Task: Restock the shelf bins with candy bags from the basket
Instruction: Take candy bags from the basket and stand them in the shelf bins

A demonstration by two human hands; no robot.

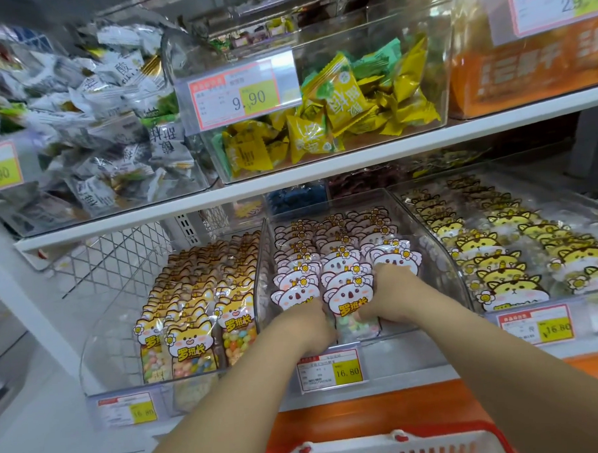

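Observation:
A clear middle bin (439, 254) on the lower shelf holds rows of pink koala-topped candy bags (333, 259). Both my hands are inside its front end. My left hand (305, 320) grips the left side of the front koala bag (350, 299), and my right hand (384, 294) grips its right side, fingers curled round the bag's edges. The bag stands upright at the head of the middle row. The red basket (386, 443) shows only its rim at the bottom edge; its contents are hidden.
A left bin (100, 341) holds orange fox-topped bags; a right bin (471, 284) holds yellow cat-topped bags. The upper shelf (323, 177) carries bins of yellow and white wrapped candies. Price tags hang along the shelf fronts. A wire divider stands at the left.

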